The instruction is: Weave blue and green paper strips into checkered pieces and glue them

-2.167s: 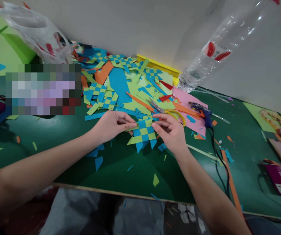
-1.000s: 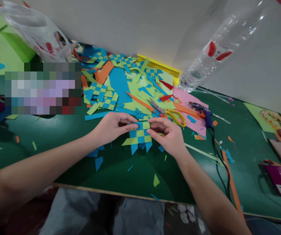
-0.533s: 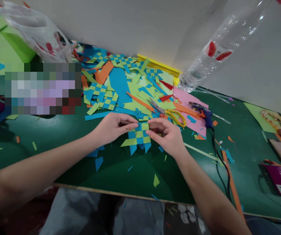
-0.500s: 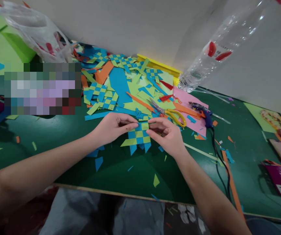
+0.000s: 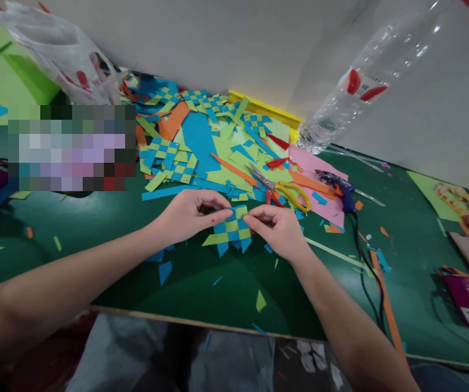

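A small woven paper piece [image 5: 233, 230], checkered in blue and light green, is held up just above the green table, with strip ends sticking out at its lower edge and left side. My left hand [image 5: 197, 215] pinches its upper left edge between thumb and fingers. On the opposite edge, the thumb and index finger of my right hand [image 5: 277, 227] are closed on the paper. Just beyond my hands lie scissors [image 5: 294, 196] with yellow and red handles. Behind them spreads a heap of similar woven pieces [image 5: 165, 155] and loose strips.
A glue gun [image 5: 343, 193] with a black cord lies to the right on pink paper [image 5: 314, 163]. A clear plastic bottle [image 5: 365, 87] leans at the back. A plastic bag [image 5: 55, 49] stands at the back left. Paper scraps [image 5: 261, 300] litter the green table [image 5: 136, 288].
My right fingers have come down and closed on the right edge of the woven piece; before, they were more spread. My left hand has barely moved.
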`<state>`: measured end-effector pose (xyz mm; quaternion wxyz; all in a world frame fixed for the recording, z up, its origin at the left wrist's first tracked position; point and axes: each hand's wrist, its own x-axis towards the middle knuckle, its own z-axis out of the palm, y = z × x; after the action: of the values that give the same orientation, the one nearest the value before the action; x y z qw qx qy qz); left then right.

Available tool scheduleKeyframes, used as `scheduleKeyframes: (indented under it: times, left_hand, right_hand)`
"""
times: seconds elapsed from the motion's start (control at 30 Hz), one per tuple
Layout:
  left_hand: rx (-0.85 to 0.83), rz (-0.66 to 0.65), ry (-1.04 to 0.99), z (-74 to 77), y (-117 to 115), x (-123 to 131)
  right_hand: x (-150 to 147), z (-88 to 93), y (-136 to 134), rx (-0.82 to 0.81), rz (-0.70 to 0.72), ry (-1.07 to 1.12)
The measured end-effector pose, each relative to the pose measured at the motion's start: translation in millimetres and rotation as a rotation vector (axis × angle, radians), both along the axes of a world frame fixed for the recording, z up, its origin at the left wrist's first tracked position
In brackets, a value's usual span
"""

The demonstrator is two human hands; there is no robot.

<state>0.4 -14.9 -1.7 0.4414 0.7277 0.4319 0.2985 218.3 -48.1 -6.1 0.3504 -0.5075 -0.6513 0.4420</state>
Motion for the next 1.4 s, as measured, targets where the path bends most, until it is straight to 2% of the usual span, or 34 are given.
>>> scheduleKeyframes:
  times: [0.43, 0.83, 1.13, 1.4]
  left_hand:
    - [-0.095, -0.013, -0.018, -5.1, -0.3, -0.1]
    - [-0.024, -0.023, -0.009, -4.1, -2.2, -0.9]
    - [0.03, -0.122, 0.04, -0.5, -3.8, 0.0]
    - [0.035, -0.169, 0.046, -2.7, -4.6, 0.1]
  right_hand:
    - [-2.1, -0.3, -3.1, 0.108, 0.046, -0.087]
    - [-2.2, -4.6, -5.7, 0.301, 0.018, -0.167]
    - [-9.1, 8.0, -11.8, 0.295, 0.003, -0.078]
    - [-9.4, 7.8, -11.4, 0.313, 0.011, -0.11]
